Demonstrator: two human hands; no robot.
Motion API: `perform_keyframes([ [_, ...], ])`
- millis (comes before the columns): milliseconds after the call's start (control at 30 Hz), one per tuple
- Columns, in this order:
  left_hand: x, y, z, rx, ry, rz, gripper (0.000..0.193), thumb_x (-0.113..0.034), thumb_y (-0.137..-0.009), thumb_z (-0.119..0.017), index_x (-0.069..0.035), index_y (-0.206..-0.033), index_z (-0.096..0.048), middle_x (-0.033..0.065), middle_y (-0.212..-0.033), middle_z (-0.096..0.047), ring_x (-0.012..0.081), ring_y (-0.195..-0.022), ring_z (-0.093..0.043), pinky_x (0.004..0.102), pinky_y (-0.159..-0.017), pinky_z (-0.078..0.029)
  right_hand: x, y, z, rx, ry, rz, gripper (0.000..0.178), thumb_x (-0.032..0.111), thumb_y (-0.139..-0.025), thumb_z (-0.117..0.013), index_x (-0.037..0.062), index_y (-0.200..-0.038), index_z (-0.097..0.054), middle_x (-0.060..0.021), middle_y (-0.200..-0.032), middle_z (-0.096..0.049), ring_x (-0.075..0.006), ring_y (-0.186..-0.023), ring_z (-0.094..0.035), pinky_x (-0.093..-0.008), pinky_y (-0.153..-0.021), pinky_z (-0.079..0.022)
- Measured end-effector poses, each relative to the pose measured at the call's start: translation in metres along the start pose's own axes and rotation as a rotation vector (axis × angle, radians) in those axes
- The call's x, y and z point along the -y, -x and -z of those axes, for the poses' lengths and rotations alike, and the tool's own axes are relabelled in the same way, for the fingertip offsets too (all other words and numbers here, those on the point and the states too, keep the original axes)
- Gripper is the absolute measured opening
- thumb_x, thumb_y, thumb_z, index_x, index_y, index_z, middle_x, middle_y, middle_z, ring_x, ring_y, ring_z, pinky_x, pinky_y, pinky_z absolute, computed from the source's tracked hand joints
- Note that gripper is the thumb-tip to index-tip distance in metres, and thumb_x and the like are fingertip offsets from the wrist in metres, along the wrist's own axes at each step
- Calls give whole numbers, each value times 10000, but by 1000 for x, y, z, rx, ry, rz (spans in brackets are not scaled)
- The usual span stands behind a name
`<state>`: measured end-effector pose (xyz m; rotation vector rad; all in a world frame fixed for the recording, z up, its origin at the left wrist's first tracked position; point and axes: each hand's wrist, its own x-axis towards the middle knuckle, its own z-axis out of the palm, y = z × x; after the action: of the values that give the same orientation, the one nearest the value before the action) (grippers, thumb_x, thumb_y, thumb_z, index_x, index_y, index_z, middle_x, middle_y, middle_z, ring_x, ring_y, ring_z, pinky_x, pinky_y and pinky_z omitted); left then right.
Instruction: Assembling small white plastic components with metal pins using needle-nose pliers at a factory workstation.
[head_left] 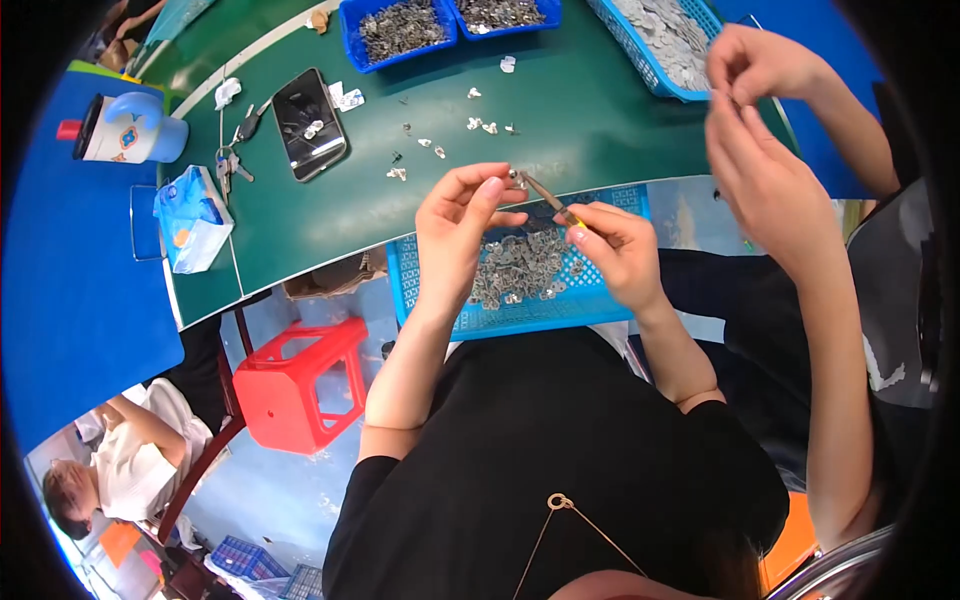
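My left hand (456,225) pinches a small shiny metal part (516,178) between thumb and forefinger, above the table edge. In my right hand (622,250) is a thin pointed tool (545,194) with a yellow section near the fingers. Its tip meets the metal part; the exact kind of tool is hard to make out. Below both hands sits a light blue plastic basket (540,322) with many small silvery metal pieces (520,265) inside. A few loose metal parts (397,174) lie on the green table (330,220) beyond my left hand.
Two blue bins (400,35) of small metal parts and a blue basket (640,55) of flat pieces stand at the back. A phone (308,125), keys (232,165), tissue pack (192,220) and cup (130,128) are left. A co-worker's hands (765,160) work at right; a red stool (300,385) stands lower left.
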<state>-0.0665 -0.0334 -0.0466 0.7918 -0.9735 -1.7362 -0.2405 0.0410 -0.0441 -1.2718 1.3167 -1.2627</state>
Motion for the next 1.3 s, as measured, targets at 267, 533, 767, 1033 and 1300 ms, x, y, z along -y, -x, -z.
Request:
perform_keyframes([
  [267, 3, -15, 5, -52, -35, -21, 168, -120, -904, -613, 26, -987, -620, 94, -873, -666, 153, -778, -650, 258, -690, -545, 1, -10, -13, -47, 257, 115, 218, 38, -820, -604, -83, -998, -637, -101, -841, -632, -123, -703, -554, -232, -611, -415],
  [533, 8, -24, 4, -91, -18, -32, 152, -105, -897, -626, 29, -967, -618, 86, -863, -660, 143, -777, -649, 259, -726, -545, 1, -18, -15, -63, 285, 125, 209, 28, -828, -611, -80, -1005, -632, -110, -835, -629, -119, -710, -560, -225, -616, -421],
  [767, 14, -27, 3, -58, 46, -38, 157, -108, -900, -622, 22, -986, -605, 77, -871, -653, 130, -793, -631, 251, -743, -523, -1, -17, -19, -90, 199, 87, 206, 44, -857, -577, -83, -1010, -630, -77, -767, -590, -89, -640, -502, -217, -548, -374],
  [1033, 29, -37, 11, 80, 335, 30, 137, -94, -896, -625, 8, -986, -605, 61, -879, -643, 117, -761, -610, 235, -696, -501, -3, -26, -10, 250, -1015, -678, 378, 334, -922, -400, 4, -949, -582, -51, -693, -537, -130, -581, -488, -243, -481, -362],
  [1300, 5, -55, 10, -213, -580, -316, 113, -70, -869, -638, -28, -970, -665, 60, -900, -638, 134, -722, -617, 234, -627, -485, -24, -43, 19, -152, 125, -190, 255, 169, -878, -587, -66, -956, -643, -21, -697, -553, -78, -579, -472, -237, -494, -346],
])
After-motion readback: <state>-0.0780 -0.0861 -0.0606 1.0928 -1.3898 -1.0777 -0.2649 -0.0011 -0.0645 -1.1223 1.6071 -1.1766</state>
